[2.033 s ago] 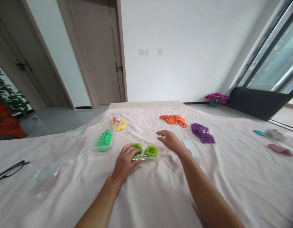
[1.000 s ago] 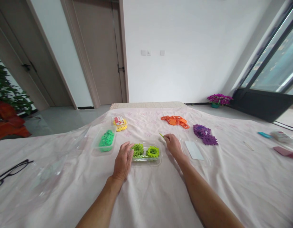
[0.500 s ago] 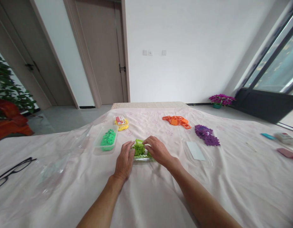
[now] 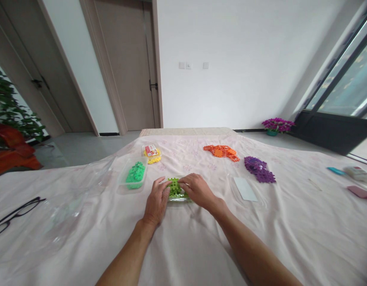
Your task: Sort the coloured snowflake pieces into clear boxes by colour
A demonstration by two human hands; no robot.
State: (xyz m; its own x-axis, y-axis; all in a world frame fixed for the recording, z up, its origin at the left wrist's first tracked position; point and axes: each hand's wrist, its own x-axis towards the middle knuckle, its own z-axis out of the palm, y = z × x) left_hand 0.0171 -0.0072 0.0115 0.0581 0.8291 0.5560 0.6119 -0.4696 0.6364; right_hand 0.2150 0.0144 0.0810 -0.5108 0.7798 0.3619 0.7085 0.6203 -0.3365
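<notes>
Light green interlocking plastic pieces (image 4: 174, 188) lie in a clear plastic box (image 4: 179, 200) between my hands at the table's middle. My left hand (image 4: 156, 198) is curled against the box's left side, its thumb and fingertips at the edge of the pieces. From the right, my right hand (image 4: 198, 190) reaches over the box with bent fingers closed on the light green pieces; the fingertips partly cover what they grip. Left of them stands a clear box (image 4: 121, 186) of green pieces (image 4: 136, 174).
Yellow pieces (image 4: 154, 159) with a labelled lid sit behind. Orange pieces (image 4: 219, 152) and purple pieces (image 4: 259, 170) lie to the right, near a clear lid with a white card (image 4: 245, 189). Glasses (image 4: 15, 214) and clear plastic wrap (image 4: 67, 214) lie left on the tablecloth (image 4: 183, 246).
The light green pieces now lie flatter and more evenly in the box. My right fingers have shifted slightly over them; my left hand stays nearly in place.
</notes>
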